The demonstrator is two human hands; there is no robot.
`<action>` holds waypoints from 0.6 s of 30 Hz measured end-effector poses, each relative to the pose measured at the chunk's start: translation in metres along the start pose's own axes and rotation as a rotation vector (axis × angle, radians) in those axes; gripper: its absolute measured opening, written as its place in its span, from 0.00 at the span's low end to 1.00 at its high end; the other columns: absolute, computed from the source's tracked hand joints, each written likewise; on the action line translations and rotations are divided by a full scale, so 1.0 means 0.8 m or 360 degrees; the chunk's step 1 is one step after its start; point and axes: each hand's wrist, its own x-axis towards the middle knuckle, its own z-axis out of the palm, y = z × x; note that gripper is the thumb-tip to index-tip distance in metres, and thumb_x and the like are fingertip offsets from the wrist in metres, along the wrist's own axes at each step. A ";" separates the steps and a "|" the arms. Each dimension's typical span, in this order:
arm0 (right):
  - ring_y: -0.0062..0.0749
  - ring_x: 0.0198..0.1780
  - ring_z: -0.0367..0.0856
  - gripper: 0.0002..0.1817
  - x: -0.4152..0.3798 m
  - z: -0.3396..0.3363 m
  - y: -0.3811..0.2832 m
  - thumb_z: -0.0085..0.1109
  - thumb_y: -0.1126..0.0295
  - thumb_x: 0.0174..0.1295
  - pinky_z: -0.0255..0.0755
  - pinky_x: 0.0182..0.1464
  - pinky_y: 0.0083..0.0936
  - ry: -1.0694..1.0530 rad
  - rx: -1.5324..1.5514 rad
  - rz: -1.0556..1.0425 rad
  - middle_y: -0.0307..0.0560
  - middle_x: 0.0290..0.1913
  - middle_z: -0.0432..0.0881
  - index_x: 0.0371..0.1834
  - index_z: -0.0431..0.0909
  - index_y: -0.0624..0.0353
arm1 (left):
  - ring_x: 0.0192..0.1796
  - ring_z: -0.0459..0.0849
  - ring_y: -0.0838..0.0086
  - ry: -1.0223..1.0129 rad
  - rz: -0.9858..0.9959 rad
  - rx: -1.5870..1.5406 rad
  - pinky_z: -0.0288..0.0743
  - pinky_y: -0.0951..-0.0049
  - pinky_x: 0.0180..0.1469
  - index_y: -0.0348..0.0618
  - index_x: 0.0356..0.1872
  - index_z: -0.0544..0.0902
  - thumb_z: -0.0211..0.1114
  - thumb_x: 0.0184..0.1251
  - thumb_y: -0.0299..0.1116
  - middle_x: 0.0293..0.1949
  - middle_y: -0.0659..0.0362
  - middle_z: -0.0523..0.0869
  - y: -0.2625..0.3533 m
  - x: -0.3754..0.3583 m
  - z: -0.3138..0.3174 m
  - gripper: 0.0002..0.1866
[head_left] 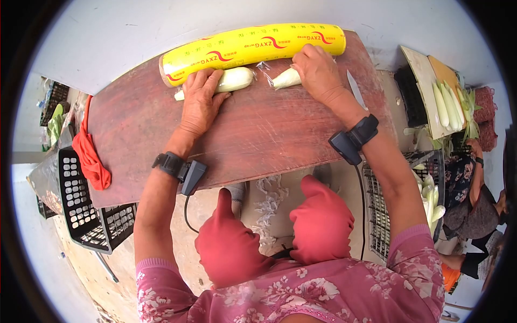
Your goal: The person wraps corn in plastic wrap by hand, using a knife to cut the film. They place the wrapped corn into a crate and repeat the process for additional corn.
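My left hand (pixel 202 97) is curled over a pale, smooth, long vegetable (pixel 237 79), its rounded end showing past the fingers. A second pale vegetable (pixel 287 78), tapered at its near end, lies partly hidden beneath my right hand (pixel 319 74). The fingers of that hand are bent over it, close against a yellow cling film roll (pixel 253 49) printed with red marks. Clear film (pixel 264 67) shows crumpled between the two vegetables. Just right of my right hand lies a knife (pixel 356 90) with its blade bare.
The reddish wooden table (pixel 215 156) backs onto a white wall. An orange-red cloth (pixel 91 153) hangs at its left edge, above black crates (pixel 81 204). At right stand a crate of pale vegetables (pixel 431 199), a board with more (pixel 448 105), and another person (pixel 474 210).
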 end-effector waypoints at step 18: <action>0.47 0.49 0.80 0.06 -0.007 -0.032 -0.002 0.63 0.73 0.63 0.75 0.53 0.38 -0.0477 0.0571 -0.0016 0.48 0.46 0.79 0.42 0.79 0.58 | 0.60 0.74 0.53 -0.0016 -0.0019 -0.0019 0.67 0.56 0.63 0.42 0.61 0.79 0.77 0.53 0.31 0.56 0.53 0.80 0.000 0.000 0.000 0.30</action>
